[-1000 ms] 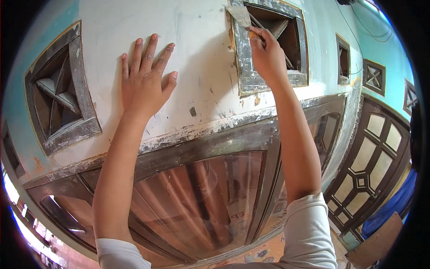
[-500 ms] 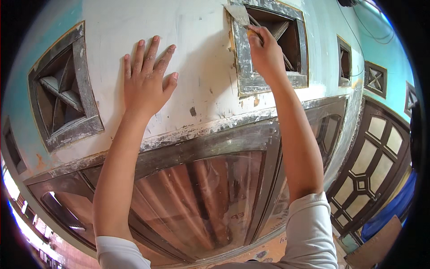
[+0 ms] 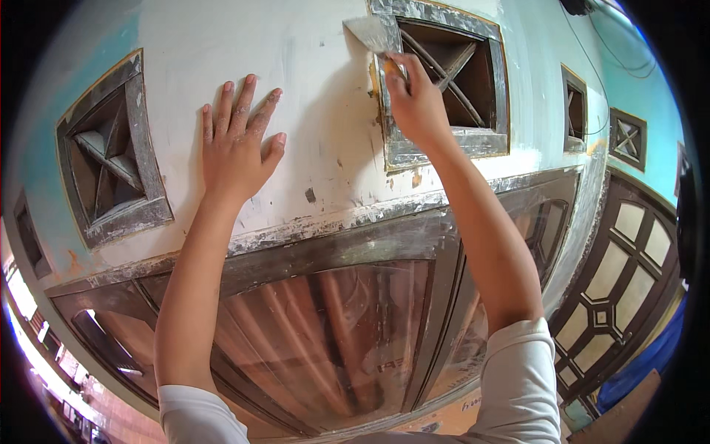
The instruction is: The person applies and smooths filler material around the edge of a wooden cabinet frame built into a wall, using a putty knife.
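My left hand lies flat with fingers spread on the whitish, patchy wall. Dusty white marks show on its fingers. In my right hand is a putty knife, gripped by its yellowish handle. Its broad metal blade reaches up and left over the wall, at the left side of a dark wooden vent frame. Crossed bars fill that frame's opening, and white smears and scrapes cover its wood. My fingers hide most of the handle.
A second crossed vent is set in the wall at the left. Below runs a paint-flecked ledge above a wide curtained window. At the right stand a panelled door and a blue cloth; cables hang above.
The putty knife and my right hand have moved left, from the vent frame's upper left corner onto the wall beside it. My left hand stays on the wall, and the view has shifted slightly.
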Demonstrator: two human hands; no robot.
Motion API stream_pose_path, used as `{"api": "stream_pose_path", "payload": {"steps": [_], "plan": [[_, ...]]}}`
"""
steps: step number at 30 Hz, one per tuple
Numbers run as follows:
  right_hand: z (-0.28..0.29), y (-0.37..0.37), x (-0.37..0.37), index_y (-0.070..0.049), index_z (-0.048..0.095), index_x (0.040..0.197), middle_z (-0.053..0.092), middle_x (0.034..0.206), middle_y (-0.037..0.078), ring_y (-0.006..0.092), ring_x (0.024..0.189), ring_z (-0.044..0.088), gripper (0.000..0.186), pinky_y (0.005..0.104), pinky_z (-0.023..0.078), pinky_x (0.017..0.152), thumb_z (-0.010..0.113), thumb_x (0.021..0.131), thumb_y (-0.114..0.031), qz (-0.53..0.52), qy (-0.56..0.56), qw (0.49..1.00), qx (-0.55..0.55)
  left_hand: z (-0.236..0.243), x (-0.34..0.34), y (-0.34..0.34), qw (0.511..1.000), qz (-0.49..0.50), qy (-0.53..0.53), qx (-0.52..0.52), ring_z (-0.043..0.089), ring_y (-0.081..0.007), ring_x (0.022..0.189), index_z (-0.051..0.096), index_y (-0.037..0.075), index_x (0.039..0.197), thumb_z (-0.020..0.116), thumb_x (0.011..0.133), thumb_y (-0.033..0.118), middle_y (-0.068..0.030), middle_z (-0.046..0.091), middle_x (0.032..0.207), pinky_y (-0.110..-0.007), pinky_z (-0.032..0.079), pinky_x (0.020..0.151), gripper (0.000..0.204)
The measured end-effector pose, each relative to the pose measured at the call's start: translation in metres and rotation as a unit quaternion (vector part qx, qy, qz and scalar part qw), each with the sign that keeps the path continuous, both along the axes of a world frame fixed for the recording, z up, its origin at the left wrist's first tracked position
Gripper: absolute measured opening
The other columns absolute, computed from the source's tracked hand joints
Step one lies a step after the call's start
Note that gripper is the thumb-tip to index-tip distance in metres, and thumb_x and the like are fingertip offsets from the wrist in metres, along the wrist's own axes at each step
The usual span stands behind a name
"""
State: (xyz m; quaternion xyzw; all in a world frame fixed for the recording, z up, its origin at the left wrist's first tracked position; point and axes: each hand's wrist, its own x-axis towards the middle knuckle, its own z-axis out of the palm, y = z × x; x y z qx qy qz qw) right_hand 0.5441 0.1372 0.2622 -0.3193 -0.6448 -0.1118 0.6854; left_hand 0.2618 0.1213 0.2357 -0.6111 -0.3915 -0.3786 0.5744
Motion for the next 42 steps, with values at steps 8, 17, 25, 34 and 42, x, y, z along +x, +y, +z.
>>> {"api": "stream_pose_path", "payload": {"steps": [8, 17, 25, 34, 42], "plan": [[0.079, 0.01, 0.002, -0.012, 0.054, 0.131, 0.07, 0.1, 0.027, 0.0491, 0.098, 0.064, 0.042, 0.0546, 0.05, 0.089, 0.045, 0.097, -0.034, -0.057, 0.007, 0.998, 0.02, 0.003, -0.001, 0.001, 1.0, 0.02, 0.011, -0.015, 0.02, -0.0342, 0.152, 0.044, 0.028, 0.151, 0.06, 0.092, 0.037, -0.0051, 0.024, 0.165, -0.06, 0.017, 0.119, 0.062], [0.085, -0.003, 0.028, -0.012, 0.054, 0.132, 0.07, 0.101, 0.026, 0.0466, 0.098, 0.066, 0.043, 0.0536, 0.05, 0.089, 0.045, 0.097, -0.035, -0.09, -0.046, 0.995, 0.005, 0.059, -0.04, 0.001, 0.998, 0.057, 0.0, 0.032, 0.02, -0.0338, 0.152, 0.037, 0.026, 0.154, 0.054, 0.097, 0.036, -0.0055, 0.022, 0.166, -0.056, 0.018, 0.12, 0.061], [0.07, -0.002, 0.036, -0.013, 0.047, 0.139, 0.07, 0.102, 0.026, 0.0479, 0.096, 0.066, 0.053, 0.0541, 0.052, 0.086, 0.055, 0.091, -0.032, -0.131, -0.171, 0.977, 0.003, 0.107, -0.055, 0.008, 0.996, 0.065, -0.023, 0.055, 0.019, -0.035, 0.151, 0.036, 0.028, 0.155, 0.05, 0.099, 0.046, -0.0055, 0.023, 0.165, -0.06, 0.017, 0.119, 0.06], [0.167, 0.011, 0.05, -0.012, 0.051, 0.134, 0.07, 0.106, 0.026, 0.0477, 0.098, 0.066, 0.049, 0.0545, 0.052, 0.088, 0.05, 0.092, -0.037, -0.206, -0.07, 0.976, 0.017, 0.185, -0.042, 0.015, 0.992, 0.082, -0.047, 0.085, 0.017, -0.0362, 0.152, 0.035, 0.031, 0.155, 0.048, 0.099, 0.05, -0.0063, 0.022, 0.166, -0.061, 0.014, 0.12, 0.061], [0.217, 0.002, 0.032, -0.005, 0.058, 0.125, 0.068, 0.111, 0.027, 0.0447, 0.103, 0.065, 0.042, 0.0532, 0.052, 0.089, 0.048, 0.093, -0.031, -0.223, -0.046, 0.973, 0.026, 0.186, -0.018, 0.024, 0.988, 0.096, -0.074, 0.098, 0.016, -0.0354, 0.152, 0.035, 0.031, 0.155, 0.045, 0.099, 0.054, -0.0073, 0.022, 0.165, -0.062, 0.013, 0.119, 0.061]]}}
